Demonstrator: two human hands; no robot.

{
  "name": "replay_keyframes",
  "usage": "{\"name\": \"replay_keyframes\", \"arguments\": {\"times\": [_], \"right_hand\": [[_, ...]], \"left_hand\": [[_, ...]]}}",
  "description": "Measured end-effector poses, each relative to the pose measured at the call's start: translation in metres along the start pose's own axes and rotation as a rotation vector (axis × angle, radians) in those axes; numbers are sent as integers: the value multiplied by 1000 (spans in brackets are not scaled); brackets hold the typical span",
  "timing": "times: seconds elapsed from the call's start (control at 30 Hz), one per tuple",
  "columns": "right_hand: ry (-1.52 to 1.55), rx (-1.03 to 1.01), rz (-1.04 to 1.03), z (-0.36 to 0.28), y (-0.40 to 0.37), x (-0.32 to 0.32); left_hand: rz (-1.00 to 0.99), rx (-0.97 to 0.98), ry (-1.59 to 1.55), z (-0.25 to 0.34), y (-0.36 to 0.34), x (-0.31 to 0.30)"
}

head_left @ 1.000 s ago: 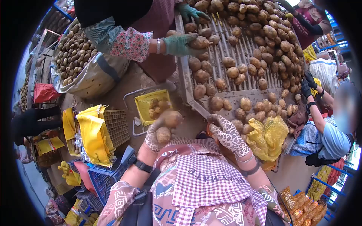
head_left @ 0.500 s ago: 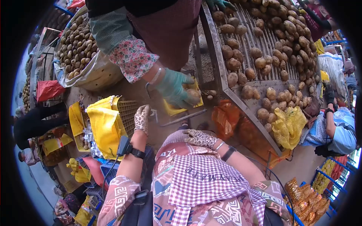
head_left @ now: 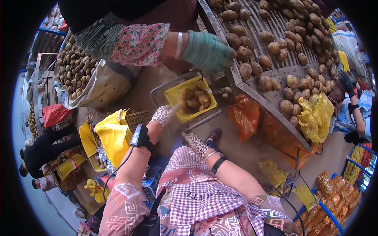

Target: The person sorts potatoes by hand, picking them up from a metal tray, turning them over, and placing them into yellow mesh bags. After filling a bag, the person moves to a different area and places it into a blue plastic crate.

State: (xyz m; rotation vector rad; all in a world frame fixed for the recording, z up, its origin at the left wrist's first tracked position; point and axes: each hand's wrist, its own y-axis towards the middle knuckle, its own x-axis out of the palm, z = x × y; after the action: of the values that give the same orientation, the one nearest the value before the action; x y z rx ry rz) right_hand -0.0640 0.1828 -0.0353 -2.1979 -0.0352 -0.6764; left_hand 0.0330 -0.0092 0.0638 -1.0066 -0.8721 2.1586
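Note:
My left hand (head_left: 162, 116), in a spotted glove, reaches toward the left edge of a yellow mesh sack (head_left: 173, 93) held open on a grey metal frame (head_left: 204, 121). Its fingers are stretched out, blurred at the tips, with nothing seen in them. Several potatoes (head_left: 193, 101) lie inside the sack. My right hand (head_left: 196, 144), gloved alike, is extended just below the frame, in front of my checked apron (head_left: 212, 200), fingers straight and holding nothing. Beyond the sack, a co-worker's green-gloved hand (head_left: 208, 51) is at the edge of the slatted sorting table (head_left: 252, 47).
Potatoes and a crumpled yellow net bag (head_left: 315, 117) lie on the sorting table. A large white sack of potatoes (head_left: 100, 84) stands at the left, near folded yellow sacks (head_left: 114, 135). An orange bag (head_left: 244, 116) hangs under the table. Another person's dark-gloved hand (head_left: 347, 82) is at right.
My left hand has moved forward and right to the sack; my right hand has left my lap and reaches forward. The co-worker's hand has moved from the sack to the table, uncovering the potatoes.

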Motion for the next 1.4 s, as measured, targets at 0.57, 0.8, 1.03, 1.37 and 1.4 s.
{"name": "replay_keyframes", "arguments": {"times": [0.57,0.8,1.03,1.37,1.4], "right_hand": [[-303,-196,873,-15,15,113],[-724,235,781,-30,-110,106],[-236,-288,830,-131,-88,117],[-437,147,617,-148,130,31],[-290,130,685,-133,143,27]], "left_hand": [[-297,319,-267,-45,59,9],[-447,191,-523,-13,65,-39],[-356,284,-497,-14,62,-43],[-302,190,-313,-9,52,-64],[-303,187,-311,-5,49,-70]]}}
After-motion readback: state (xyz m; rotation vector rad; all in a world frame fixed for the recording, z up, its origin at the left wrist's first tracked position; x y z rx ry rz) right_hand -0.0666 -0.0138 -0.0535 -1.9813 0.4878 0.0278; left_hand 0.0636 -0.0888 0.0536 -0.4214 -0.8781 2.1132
